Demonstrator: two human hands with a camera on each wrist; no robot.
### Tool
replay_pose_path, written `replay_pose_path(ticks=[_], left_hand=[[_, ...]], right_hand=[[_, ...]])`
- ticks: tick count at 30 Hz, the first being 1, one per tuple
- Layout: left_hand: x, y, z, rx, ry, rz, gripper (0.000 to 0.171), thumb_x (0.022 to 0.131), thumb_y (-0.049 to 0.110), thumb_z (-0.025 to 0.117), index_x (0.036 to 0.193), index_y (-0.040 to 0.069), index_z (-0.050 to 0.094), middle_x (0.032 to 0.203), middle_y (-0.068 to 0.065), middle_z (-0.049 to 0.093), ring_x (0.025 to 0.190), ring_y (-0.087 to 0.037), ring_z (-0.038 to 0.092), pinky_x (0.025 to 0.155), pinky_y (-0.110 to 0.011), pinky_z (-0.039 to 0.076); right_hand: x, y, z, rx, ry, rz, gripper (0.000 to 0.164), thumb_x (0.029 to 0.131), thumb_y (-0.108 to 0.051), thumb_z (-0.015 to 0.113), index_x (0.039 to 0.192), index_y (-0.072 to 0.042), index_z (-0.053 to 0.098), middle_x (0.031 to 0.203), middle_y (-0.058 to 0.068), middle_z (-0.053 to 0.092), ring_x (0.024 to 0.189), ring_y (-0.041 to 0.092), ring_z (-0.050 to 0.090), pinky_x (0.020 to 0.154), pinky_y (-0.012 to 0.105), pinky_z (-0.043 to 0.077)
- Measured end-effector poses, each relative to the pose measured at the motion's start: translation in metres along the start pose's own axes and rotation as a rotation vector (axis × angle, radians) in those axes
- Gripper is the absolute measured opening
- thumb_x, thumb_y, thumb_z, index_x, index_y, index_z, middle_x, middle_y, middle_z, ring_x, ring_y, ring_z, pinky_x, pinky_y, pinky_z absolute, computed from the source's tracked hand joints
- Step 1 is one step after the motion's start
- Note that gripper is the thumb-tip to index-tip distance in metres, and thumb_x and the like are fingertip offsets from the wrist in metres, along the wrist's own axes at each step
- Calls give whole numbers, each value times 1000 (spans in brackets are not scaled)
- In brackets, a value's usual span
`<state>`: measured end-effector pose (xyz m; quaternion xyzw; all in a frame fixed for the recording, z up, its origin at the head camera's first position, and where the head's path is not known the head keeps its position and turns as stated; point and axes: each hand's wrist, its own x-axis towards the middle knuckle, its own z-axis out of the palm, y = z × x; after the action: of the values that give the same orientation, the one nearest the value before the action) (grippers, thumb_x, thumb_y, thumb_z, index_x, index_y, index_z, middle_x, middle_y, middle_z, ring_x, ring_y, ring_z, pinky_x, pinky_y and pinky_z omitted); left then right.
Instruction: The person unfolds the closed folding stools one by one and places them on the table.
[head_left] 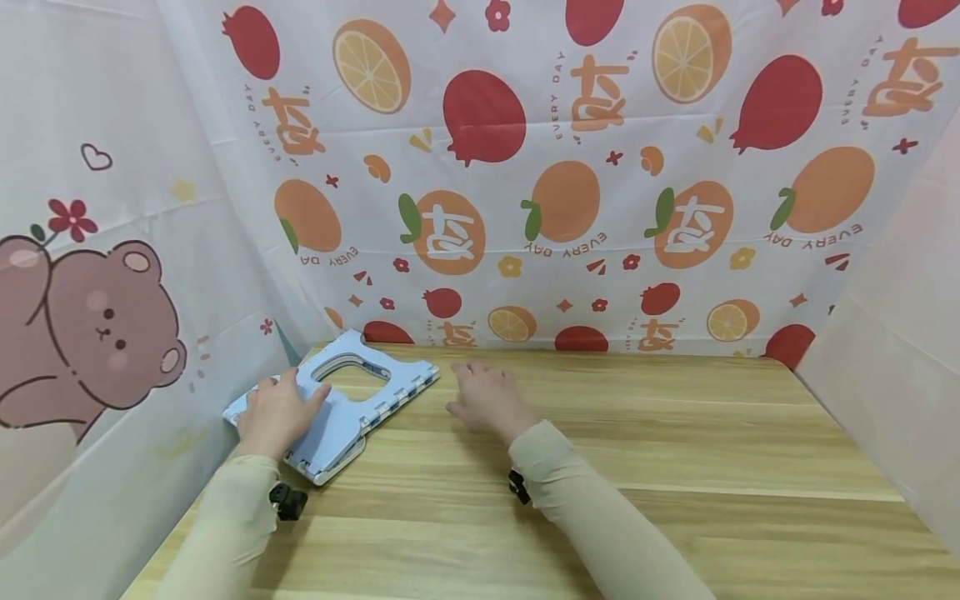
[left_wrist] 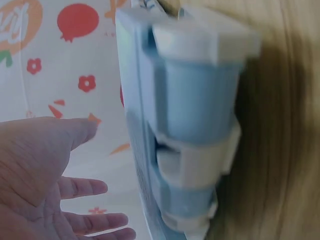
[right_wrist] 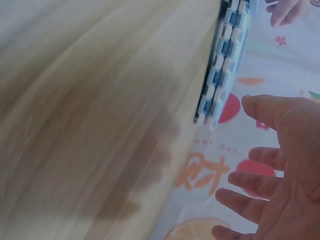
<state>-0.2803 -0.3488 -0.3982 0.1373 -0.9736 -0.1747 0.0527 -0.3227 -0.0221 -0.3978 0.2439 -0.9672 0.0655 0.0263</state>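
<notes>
A folded plastic step stool (head_left: 339,423), light blue with white hinge parts and an oval handle hole, lies flat at the left of the wooden table. My left hand (head_left: 274,413) is over its left part, fingers spread; whether it touches the stool cannot be told. In the left wrist view the hinged edge of the stool (left_wrist: 200,102) fills the middle, with the thumb and fingers of that hand (left_wrist: 37,170) extended beside it. To the right of the stool, my right hand (head_left: 491,400) hovers above the table, holding nothing. Its fingers (right_wrist: 250,182) are spread in the right wrist view.
The wooden tabletop (head_left: 675,433) stretches away to the right. A white curtain with fruit prints (head_left: 615,208) hangs along the back edge, and a sheet with a bear drawing (head_left: 112,333) closes off the left side. A pale sheet (head_left: 900,333) stands on the right.
</notes>
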Motion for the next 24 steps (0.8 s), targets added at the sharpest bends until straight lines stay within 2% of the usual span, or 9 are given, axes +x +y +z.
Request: replay_pose_path(ticks=[5, 13, 24], left_hand=[[-1, -13, -3, -6, -27, -39, 83, 107, 53, 52, 158, -8, 29, 149, -49, 33, 135, -70, 35, 101, -82, 41], [-3, -29, -5, -32, -72, -108, 97, 106, 61, 50, 158, -16, 23, 151, -54, 24, 136, -73, 30, 103, -84, 38], [-6, -48, -11, -31, -113, -162, 101, 106, 64, 47, 146, -26, 26, 139, -59, 26, 128, -73, 32, 99, -81, 41]], right_hand=[[6, -21, 6, -81, 8, -49, 72, 103, -50, 69, 164, -19, 45, 163, 8, 54, 147, 31, 56, 115, 57, 51], [18, -55, 13, -103, -61, -51, 72, 106, -49, 65, 168, -24, 38, 172, 4, 43, 157, 26, 45, 124, 59, 42], [27, -81, 22, -153, -76, -81, 75, 106, -49, 63, 171, -27, 31, 174, 3, 39, 158, 24, 43, 124, 55, 43]])
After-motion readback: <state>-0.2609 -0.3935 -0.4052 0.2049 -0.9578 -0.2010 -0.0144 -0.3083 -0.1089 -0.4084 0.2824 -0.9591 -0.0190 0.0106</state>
